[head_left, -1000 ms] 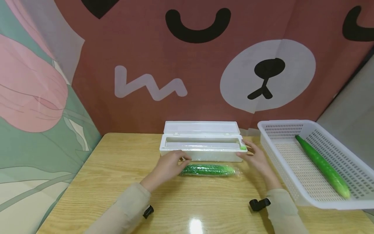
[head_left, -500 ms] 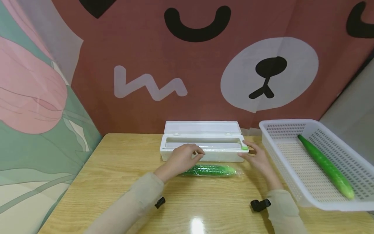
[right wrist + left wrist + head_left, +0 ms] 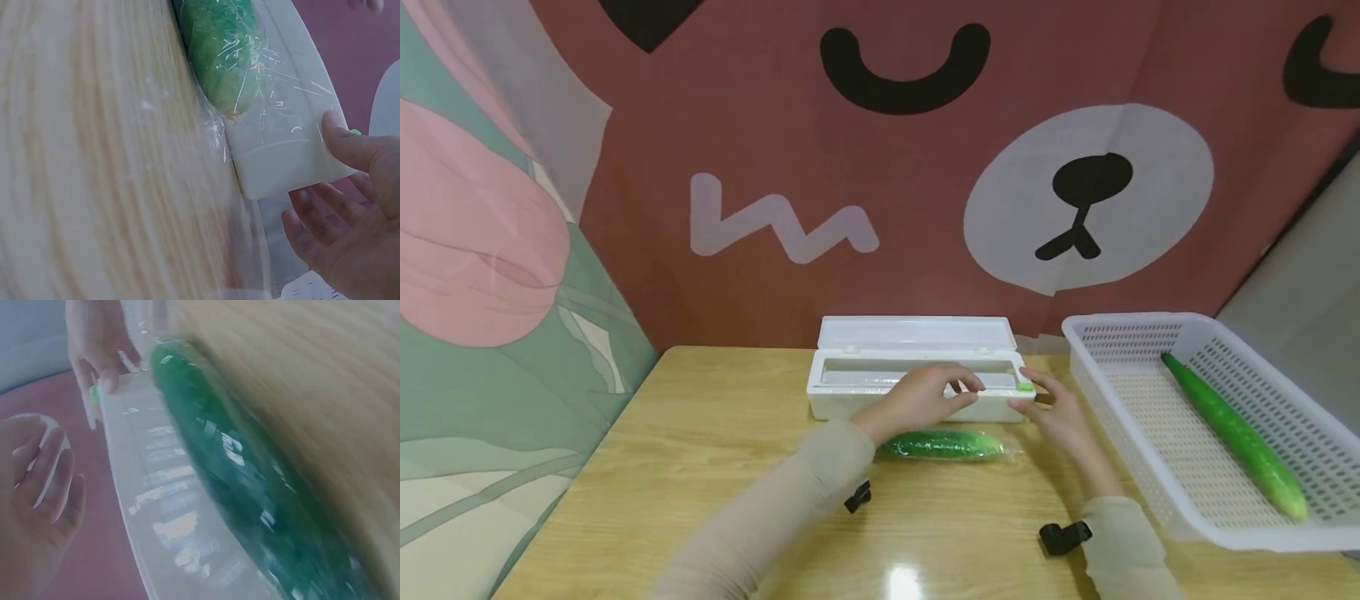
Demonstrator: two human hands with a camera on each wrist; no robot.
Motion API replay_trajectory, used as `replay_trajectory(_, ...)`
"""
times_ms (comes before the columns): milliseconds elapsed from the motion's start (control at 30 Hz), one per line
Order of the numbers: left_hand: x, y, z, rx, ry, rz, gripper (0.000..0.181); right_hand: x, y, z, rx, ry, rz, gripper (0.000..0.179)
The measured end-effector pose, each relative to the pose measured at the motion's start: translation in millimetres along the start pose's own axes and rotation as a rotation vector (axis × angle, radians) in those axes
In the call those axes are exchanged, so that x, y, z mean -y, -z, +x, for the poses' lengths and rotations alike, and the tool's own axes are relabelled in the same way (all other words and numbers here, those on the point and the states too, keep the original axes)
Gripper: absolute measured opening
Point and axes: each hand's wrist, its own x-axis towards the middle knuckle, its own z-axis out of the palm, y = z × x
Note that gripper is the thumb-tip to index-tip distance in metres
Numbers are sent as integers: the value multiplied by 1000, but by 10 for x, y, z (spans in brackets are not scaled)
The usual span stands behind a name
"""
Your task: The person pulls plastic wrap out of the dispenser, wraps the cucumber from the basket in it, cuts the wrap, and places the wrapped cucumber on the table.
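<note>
A white cling film dispenser (image 3: 842,406) stands at the table's back with its lid raised and a roll inside. My right hand (image 3: 1056,414) grips its right end, thumb on the front face, beside a small green slider (image 3: 1025,387). Above the dispenser's front edge is my left hand (image 3: 921,396), fingers loosely bent and nothing visible between them. In the left wrist view, its fingers (image 3: 47,481) are spread and relaxed; whether they touch the edge cannot be told. A cucumber (image 3: 946,445) wrapped in clear film lies along the dispenser's front, partly behind the left wrist.
At the right stands a white perforated basket (image 3: 1138,467) holding a bare cucumber (image 3: 1236,433). A cloth with a cartoon bear face (image 3: 917,275) hangs right behind the wooden table (image 3: 715,425). Loose film (image 3: 215,134) extends past the wrapped cucumber's end.
My left hand has moved right along the dispenser's front edge, from near its left part toward the green slider. The right hand keeps its grip at the right end.
</note>
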Motion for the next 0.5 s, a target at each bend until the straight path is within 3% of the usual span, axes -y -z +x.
replay_trajectory(200, -19, -119, 275, -8, 24, -24, 25, -33, -42, 11, -16, 40, 41, 62)
replay_trajectory(500, -42, -415, 595, -37, 45, 44, 22, -16, -69, -12, -35, 48, 54, 60)
